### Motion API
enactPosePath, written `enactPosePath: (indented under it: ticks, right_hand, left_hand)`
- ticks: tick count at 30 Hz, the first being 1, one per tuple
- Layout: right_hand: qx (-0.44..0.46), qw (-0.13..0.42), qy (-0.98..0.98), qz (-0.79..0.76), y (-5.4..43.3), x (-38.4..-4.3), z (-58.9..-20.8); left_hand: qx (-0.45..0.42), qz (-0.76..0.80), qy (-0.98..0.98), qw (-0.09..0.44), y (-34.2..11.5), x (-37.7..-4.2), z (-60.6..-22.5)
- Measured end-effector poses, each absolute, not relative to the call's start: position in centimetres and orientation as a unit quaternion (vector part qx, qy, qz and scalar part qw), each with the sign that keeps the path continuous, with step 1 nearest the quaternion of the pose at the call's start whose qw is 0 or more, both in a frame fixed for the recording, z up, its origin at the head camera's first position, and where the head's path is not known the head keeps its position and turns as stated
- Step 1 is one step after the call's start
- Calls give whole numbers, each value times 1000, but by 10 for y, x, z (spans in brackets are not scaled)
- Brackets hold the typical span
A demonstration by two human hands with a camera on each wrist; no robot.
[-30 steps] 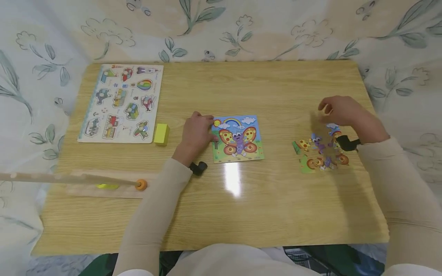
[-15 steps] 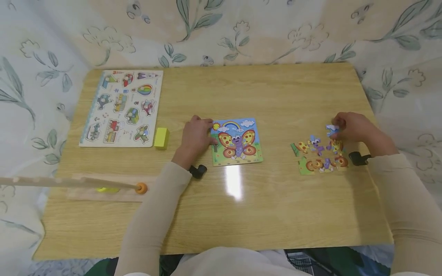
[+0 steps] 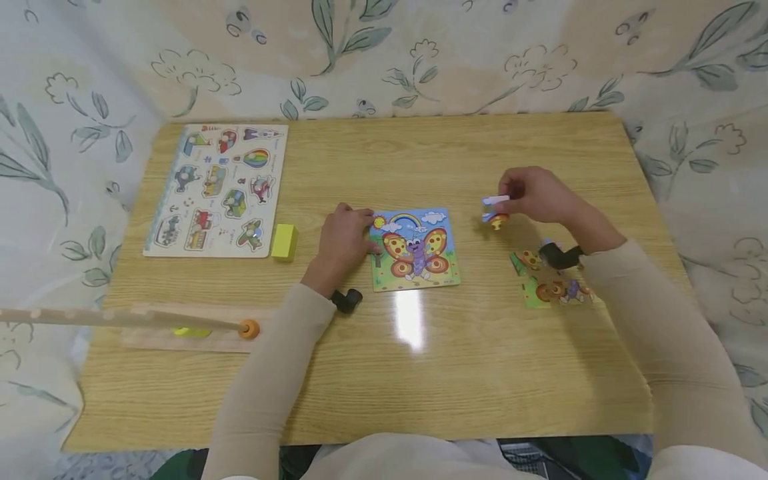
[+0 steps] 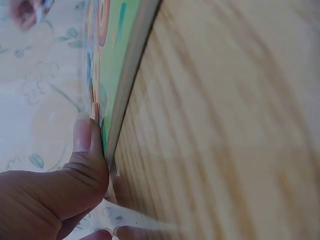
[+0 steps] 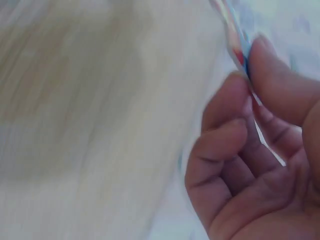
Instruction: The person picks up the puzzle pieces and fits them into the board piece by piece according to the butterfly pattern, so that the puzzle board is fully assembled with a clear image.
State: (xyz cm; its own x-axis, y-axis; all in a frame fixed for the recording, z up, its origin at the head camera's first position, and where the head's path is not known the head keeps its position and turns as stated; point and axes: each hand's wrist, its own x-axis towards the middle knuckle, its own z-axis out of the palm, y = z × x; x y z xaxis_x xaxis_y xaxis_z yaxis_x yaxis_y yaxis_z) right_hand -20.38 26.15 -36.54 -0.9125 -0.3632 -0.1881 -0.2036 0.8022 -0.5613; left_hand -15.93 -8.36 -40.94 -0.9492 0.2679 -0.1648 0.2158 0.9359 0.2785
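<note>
A square butterfly puzzle board (image 3: 416, 248) lies on the table. My left hand (image 3: 345, 241) holds it at its left edge, fingers by the upper corner. In the left wrist view the thumb (image 4: 82, 160) bends against the board's rim. Over the table to the right of the board, my right hand (image 3: 537, 195) pinches a puzzle piece (image 3: 495, 212) with blue, white and red-yellow print. The right wrist view shows that piece (image 5: 233, 37) edge-on between thumb and index finger. Below the right forearm lie several loose puzzle pieces (image 3: 534, 293), partly hidden by the wrist camera and sleeve.
A vehicle peg-puzzle board (image 3: 216, 190) lies at the back left, with a yellow block (image 3: 285, 242) beside its lower right corner. At the front left, a wooden stand (image 3: 144, 338) has a rod with an orange end (image 3: 249, 329). Patterned cloth (image 3: 354, 60) hangs behind the table.
My right hand first reached down to the loose pieces and took hold of one. It has since moved left and away from the pile with it. The left hand stays at the board.
</note>
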Motion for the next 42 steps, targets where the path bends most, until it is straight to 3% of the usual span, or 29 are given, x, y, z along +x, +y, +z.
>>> enactPosePath:
  ticks: [5,10,29,42]
  right_hand:
    - [-173,175,923,-297,203,-203,-389]
    - [-159,171,929,-289,179,-200,-405]
    - [-149,168,949,-219,168,-205,-401]
    - [-178,119,943,-255,172,-204,-395]
  left_hand:
    - [132,139,975,110,-80,-157,-413]
    - [136,138,975,108,-75,-156,-415]
    - [137,124,978,97,-75,-159,-413]
    - [129,104,982,95,-85,-160,-409]
